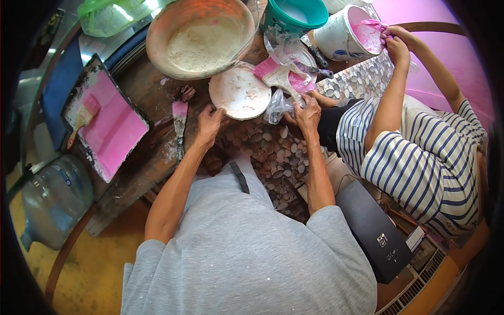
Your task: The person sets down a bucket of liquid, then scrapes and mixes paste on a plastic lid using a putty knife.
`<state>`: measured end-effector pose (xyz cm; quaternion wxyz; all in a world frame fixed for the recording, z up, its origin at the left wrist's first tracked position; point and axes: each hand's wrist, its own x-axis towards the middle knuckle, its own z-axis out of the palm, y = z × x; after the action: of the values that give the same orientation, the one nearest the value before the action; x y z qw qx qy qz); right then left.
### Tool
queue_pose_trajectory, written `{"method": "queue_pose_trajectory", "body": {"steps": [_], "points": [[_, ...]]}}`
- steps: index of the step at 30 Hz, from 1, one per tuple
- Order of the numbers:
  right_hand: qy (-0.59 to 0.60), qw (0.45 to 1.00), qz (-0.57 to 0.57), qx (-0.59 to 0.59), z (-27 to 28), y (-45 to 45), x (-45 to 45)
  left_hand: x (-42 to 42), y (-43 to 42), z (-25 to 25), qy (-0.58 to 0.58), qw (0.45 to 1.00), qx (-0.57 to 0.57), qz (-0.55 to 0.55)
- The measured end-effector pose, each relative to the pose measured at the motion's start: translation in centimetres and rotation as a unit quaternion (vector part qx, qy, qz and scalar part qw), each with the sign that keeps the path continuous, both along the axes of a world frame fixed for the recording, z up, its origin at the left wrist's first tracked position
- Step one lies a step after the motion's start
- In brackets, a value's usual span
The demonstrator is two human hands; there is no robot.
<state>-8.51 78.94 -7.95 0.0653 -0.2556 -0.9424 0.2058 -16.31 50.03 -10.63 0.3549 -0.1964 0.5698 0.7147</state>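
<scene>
My left hand (pixel 210 126) pinches the near rim of a round white lid (pixel 240 93), smeared with off-white residue. My right hand (pixel 308 114) is closed around the pale handle of a wide paintbrush (pixel 283 79) with pink bristles, which points up and left beside the lid. A crumpled clear plastic bag (pixel 278 107) hangs just left of my right hand. Left of the lid, a putty knife (pixel 179 123) with pink on its blade lies on the wooden table (pixel 152 100). Beyond the lid stands a large basin (pixel 157 44) holding pale powder or paste.
At left lies a paint tray (pixel 118 134) coated pink, with another brush (pixel 85 115) on it. A teal bucket (pixel 281 23) stands at the back. Another person in a striped shirt (pixel 415 168) holds something pink over a white bucket (pixel 331 39). A black box (pixel 373 231) sits at right.
</scene>
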Motion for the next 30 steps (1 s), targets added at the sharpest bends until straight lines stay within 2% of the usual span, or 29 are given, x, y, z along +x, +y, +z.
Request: {"method": "queue_pose_trajectory", "body": {"steps": [5, 7, 10, 13, 15, 20, 24, 27, 29, 30], "points": [[0.011, 0.998, -0.048, -0.05, 0.6, 2.4, -1.8, 1.1, -2.1, 0.9, 0.024, 1.0, 0.0, 0.004], [0.083, 0.992, -0.054, 0.081, 0.5, 5.5, -3.8, 1.3, -3.5, 0.6, 0.017, 0.999, -0.034, -0.01], [0.106, 0.987, -0.076, 0.093, -0.3, 10.1, -7.7, 1.8, -4.8, 1.0, -0.003, 0.999, -0.038, -0.025], [0.093, 0.985, -0.029, 0.14, -2.3, 13.5, -11.1, 2.3, -5.4, 1.2, -0.033, 0.998, -0.042, -0.035], [-0.112, 0.988, 0.006, 0.106, -3.5, 14.9, -12.6, 2.5, -5.6, 1.4, -0.052, 0.998, -0.02, -0.032], [-0.13, 0.983, 0.032, 0.123, -5.3, 16.3, -13.8, 3.1, -5.6, 2.5, -0.055, 0.998, 0.013, -0.021], [-0.105, 0.977, 0.044, 0.178, -3.1, 15.4, -13.4, 3.7, -6.0, 2.1, -0.067, 0.997, 0.032, -0.036], [-0.049, 0.983, 0.049, 0.167, -1.1, 13.1, -12.0, 3.8, -5.7, 2.5, -0.07, 0.996, 0.038, -0.039], [-0.056, 0.985, 0.043, 0.161, -1.3, 12.0, -11.1, 3.9, -5.6, 2.2, -0.073, 0.996, 0.039, -0.047], [-0.055, 0.989, 0.005, 0.137, -0.8, 10.7, -10.7, 3.9, -5.6, 2.2, -0.071, 0.996, 0.039, -0.049]]}}
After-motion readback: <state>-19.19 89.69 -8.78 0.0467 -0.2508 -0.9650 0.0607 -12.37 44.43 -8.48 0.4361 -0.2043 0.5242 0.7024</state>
